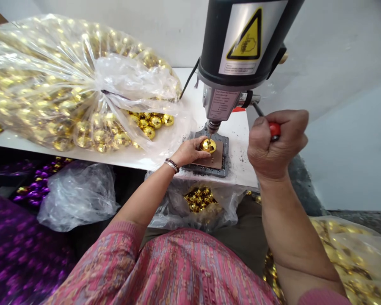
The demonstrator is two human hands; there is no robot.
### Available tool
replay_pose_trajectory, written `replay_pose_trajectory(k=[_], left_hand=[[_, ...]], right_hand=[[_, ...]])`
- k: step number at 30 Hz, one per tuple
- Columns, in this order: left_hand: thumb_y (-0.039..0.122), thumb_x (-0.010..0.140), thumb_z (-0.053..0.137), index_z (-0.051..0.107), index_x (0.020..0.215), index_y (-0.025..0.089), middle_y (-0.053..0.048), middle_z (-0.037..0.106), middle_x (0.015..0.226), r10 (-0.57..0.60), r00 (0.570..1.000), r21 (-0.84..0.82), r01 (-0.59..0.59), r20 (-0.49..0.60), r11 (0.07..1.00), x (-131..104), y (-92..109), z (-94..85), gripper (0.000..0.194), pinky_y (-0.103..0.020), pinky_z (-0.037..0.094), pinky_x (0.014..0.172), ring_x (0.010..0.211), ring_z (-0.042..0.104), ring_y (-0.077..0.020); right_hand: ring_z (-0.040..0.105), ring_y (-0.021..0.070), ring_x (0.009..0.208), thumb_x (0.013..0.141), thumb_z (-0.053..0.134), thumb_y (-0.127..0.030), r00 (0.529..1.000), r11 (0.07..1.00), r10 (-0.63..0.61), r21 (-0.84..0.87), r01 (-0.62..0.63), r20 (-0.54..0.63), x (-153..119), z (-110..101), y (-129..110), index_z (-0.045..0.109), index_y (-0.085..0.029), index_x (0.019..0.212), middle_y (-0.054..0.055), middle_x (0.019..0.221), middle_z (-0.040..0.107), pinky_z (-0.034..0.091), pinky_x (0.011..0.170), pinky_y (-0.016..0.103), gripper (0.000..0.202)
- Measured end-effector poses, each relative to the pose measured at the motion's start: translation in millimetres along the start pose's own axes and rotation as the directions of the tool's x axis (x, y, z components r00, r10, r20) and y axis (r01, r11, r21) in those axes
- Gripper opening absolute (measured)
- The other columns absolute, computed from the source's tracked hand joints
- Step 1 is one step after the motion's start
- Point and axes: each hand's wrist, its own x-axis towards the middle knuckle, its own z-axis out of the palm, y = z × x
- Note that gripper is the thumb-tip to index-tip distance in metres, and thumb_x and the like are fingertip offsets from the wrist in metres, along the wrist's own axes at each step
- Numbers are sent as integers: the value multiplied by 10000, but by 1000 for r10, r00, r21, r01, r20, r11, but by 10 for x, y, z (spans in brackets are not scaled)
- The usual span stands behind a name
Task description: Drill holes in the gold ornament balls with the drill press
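Note:
My left hand [192,151] grips a shiny gold faceted ball [208,145] between thumb and fingers. The ball rests on a brown board [214,161] lying on the dark base [226,146] of a drill press [233,51]. Straight above the ball is the drill chuck [213,126], its thin bit reaching down to the ball's top; whether it has entered cannot be seen. My right hand [277,142] is closed around the press's feed lever, whose red knob [274,130] pokes out between the fingers.
A large clear bag [41,84] of gold balls covers the left of the white table [127,160], some balls [155,122] showing at its mouth. Below the table edge, an open plastic bag [168,207] holds more. Purple balls [40,184] lie lower left; another bag [352,250] stands lower right.

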Motion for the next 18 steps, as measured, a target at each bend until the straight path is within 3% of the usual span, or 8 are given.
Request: replay_pose_trajectory(k=[5, 14, 18], left_hand=[[269, 773, 841, 693, 1351, 182, -4, 775, 1063, 43, 999, -59, -42, 21, 997, 38, -94, 31, 603, -257, 520, 916, 945, 685, -165], [287, 766, 845, 633, 1445, 177, -43, 768, 1157, 42, 999, -57, -42, 7, 998, 47, -138, 61, 719, -313, 537, 984, 1063, 711, -223], [278, 751, 848, 644, 1418, 169, -54, 765, 1125, 34, 999, -88, -34, -7, 996, 48, -123, 69, 706, -325, 552, 956, 1008, 710, -214]], right_hand=[[526, 92, 713, 973, 505, -357, 998, 998, 15, -65, -18, -55, -85, 45, -15, 543, -227, 918, -7, 782, 539, 423, 690, 256, 146], [504, 77, 704, 956, 518, -231, 990, 996, -77, 41, 82, -117, -210, 115, -67, 519, -201, 900, -16, 774, 520, 403, 678, 239, 64], [440, 55, 633, 958, 532, -301, 987, 997, 25, 77, -13, -156, 34, 108, -149, 502, -179, 863, -32, 716, 473, 354, 627, 228, 158]])
